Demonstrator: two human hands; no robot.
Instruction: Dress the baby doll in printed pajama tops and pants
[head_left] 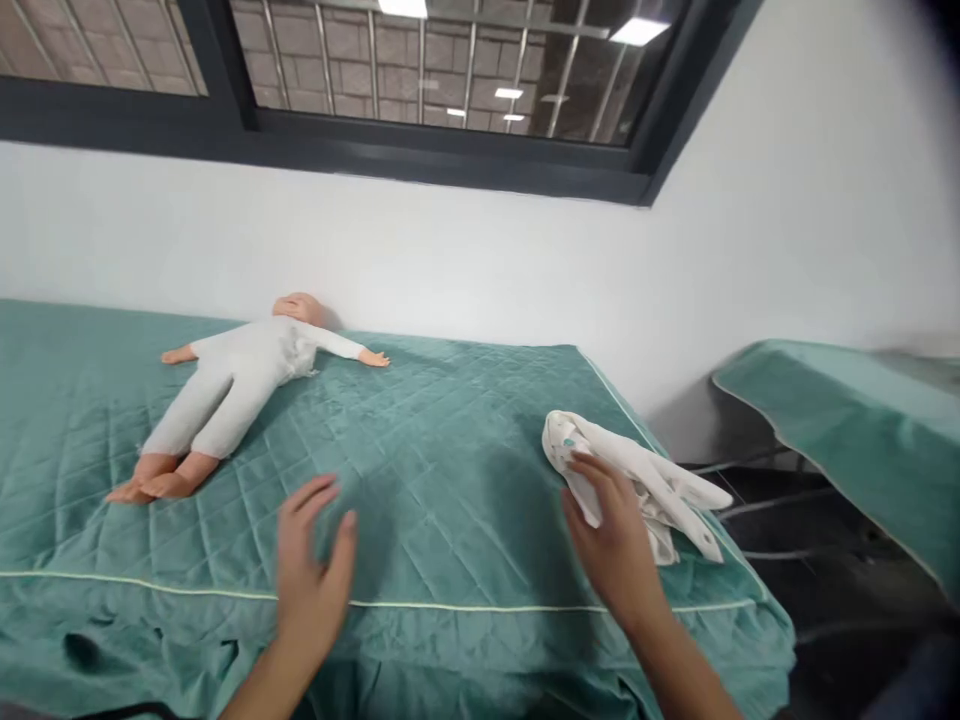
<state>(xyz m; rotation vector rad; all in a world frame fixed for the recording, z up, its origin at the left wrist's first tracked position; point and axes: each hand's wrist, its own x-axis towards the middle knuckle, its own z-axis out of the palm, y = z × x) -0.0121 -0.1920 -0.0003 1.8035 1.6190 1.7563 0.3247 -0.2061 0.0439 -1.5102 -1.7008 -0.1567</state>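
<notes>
My left hand [315,560] hovers over the near edge of the green quilted cover [435,450], its thumb and fingers apart and nothing in it. At the right end of the bed, my right hand [611,535] is held open beside a crumpled white garment [637,460], overlapping its left part in view. I cannot tell whether the fingers touch the cloth. A baby doll [244,370] with a white cloth body lies on its back at the left, arms spread, feet toward me. It is beyond my left hand and apart from it.
A white wall [450,260] rises behind the bed, with a dark-framed window [450,150] and bars above. Past the bed's right edge, a dark floor [817,590] shows in a gap before another green-covered surface [847,400].
</notes>
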